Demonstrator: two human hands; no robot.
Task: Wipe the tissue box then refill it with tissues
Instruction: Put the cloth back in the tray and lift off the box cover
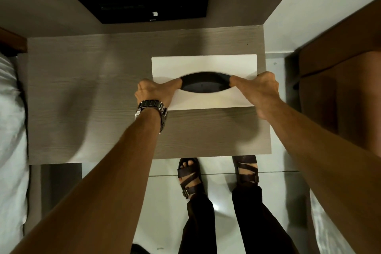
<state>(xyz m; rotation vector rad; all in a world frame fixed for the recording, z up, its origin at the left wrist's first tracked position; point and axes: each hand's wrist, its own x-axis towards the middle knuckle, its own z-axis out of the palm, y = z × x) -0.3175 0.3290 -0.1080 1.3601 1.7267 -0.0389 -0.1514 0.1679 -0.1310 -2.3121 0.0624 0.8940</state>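
A white tissue box point(204, 64) lies on the right half of the grey wooden table point(92, 88). Its top has a dark oval slot point(206, 84), and no tissue shows inside. My left hand point(154, 93), with a metal watch on the wrist, grips the box at the slot's left end, a finger hooked into the opening. My right hand point(259, 90) grips the slot's right end and the box's right edge the same way. No cloth or tissue pack is in view.
A black panel point(148, 4) is mounted on the grey wall behind the table. White bedding point(10, 130) lies at the left, a brown wooden piece point(340, 88) at the right. My sandalled feet point(191, 175) stand on the glossy floor under the table's front edge.
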